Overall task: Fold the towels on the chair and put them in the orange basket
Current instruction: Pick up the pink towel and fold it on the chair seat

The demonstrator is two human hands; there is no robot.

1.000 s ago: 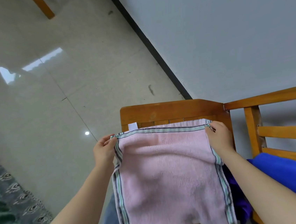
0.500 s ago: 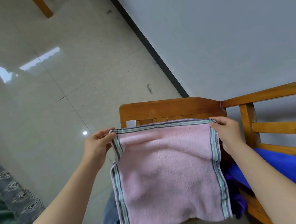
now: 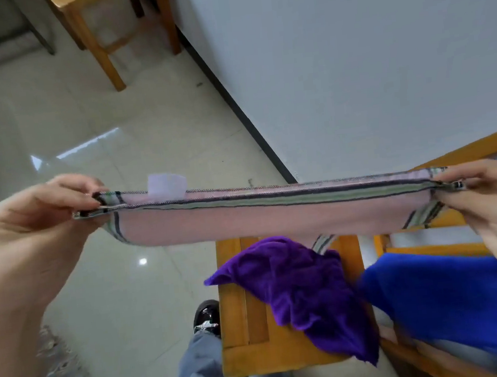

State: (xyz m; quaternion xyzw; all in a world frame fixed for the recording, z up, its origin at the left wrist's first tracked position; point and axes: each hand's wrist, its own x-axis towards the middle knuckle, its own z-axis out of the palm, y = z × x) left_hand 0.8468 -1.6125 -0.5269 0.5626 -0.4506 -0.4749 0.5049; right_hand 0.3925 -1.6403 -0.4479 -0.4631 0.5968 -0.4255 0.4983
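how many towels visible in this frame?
3. The pink striped towel is stretched between the left hand and right hand. The purple towel lies crumpled on the chair; the blue towel lies right of it. More may be hidden.

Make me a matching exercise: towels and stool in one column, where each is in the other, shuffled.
Things:
1. pink towel
2. purple towel
3. blue towel
4. wooden stool

Places:
A. crumpled on the chair, draped over its edge
B. far across the floor, by the wall
C. stretched between the left hand and right hand
D. on the chair, right of the crumpled one

Pairs: 1-C, 2-A, 3-D, 4-B
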